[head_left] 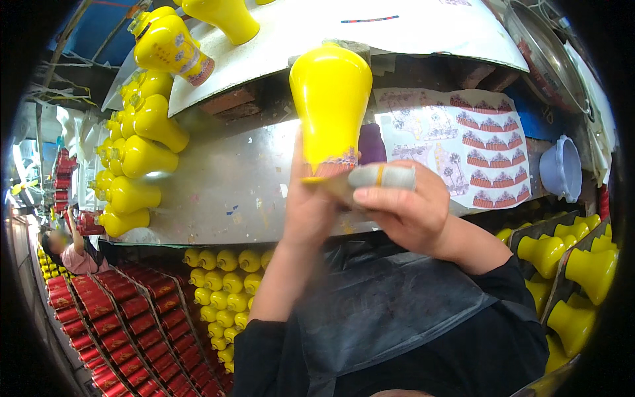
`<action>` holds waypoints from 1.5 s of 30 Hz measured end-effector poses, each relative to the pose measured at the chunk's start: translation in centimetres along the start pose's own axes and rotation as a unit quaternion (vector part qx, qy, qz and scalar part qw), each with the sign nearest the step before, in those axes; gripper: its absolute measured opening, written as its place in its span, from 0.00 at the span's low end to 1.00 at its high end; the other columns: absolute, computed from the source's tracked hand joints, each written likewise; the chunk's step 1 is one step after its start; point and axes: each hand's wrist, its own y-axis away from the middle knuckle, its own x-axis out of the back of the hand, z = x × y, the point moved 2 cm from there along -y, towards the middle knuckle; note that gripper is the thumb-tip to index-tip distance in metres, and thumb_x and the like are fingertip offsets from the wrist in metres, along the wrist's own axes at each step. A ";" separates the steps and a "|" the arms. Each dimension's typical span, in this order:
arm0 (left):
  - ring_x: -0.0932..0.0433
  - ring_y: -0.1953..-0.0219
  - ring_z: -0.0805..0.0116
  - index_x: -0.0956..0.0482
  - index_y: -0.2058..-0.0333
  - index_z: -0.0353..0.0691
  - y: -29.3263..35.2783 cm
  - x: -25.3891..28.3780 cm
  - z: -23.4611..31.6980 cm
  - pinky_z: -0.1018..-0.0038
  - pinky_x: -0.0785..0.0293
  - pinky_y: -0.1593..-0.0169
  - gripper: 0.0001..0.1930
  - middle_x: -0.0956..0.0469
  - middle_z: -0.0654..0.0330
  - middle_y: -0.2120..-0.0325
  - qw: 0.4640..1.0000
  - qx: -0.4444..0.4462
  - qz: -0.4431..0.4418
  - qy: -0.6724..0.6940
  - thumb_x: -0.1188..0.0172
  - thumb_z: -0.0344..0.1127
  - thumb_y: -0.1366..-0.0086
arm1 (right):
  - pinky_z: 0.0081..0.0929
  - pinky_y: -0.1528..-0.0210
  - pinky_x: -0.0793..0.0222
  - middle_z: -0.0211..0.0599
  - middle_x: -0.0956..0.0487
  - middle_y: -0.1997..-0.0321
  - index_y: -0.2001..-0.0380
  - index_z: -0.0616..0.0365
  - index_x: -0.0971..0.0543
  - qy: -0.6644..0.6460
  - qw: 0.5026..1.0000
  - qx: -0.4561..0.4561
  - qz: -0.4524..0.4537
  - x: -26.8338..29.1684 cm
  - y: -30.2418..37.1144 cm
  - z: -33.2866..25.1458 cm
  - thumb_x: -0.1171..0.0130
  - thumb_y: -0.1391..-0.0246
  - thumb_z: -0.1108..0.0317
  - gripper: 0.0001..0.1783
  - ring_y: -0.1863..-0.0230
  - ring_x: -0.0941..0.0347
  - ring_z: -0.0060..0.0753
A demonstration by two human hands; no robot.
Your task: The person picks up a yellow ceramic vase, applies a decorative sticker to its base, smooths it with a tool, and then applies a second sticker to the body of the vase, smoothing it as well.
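Head view, the only one I have up.

Item: yellow bottle (331,92), middle of the scene, lying above the bench (225,175), narrow end near me, patterned band (336,163) around that end.

Item: left hand (311,205), blurred; fingers clamped on the bottle's narrow end, partly hidden behind it.

Item: right hand (410,208); fingers clamped on a pale handled tool (390,176), thumb along the handle, flat end at the band's near edge.

Right: printed sheet (496,159) with rows of similar bands; beyond it, a lavender basin (561,169).

Left: row of yellow bottles (142,153).

Step, as I judge it: smoothing the band down. Next move, I'd say, calls for light, even pressure and a steady left hold, turning the bottle without creasing the print.
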 end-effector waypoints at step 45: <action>0.25 0.39 0.54 0.39 0.29 0.36 0.4 3.2 -2.1 0.68 0.22 0.46 0.47 0.31 0.45 0.35 0.803 -0.164 0.046 -0.571 0.25 0.28 0.46 | 0.34 0.73 0.28 0.37 0.26 0.74 0.53 0.59 0.21 0.219 0.959 -0.026 -0.178 -1.3 -3.4 -0.9 0.37 0.50 0.69 0.19 0.74 0.23 0.40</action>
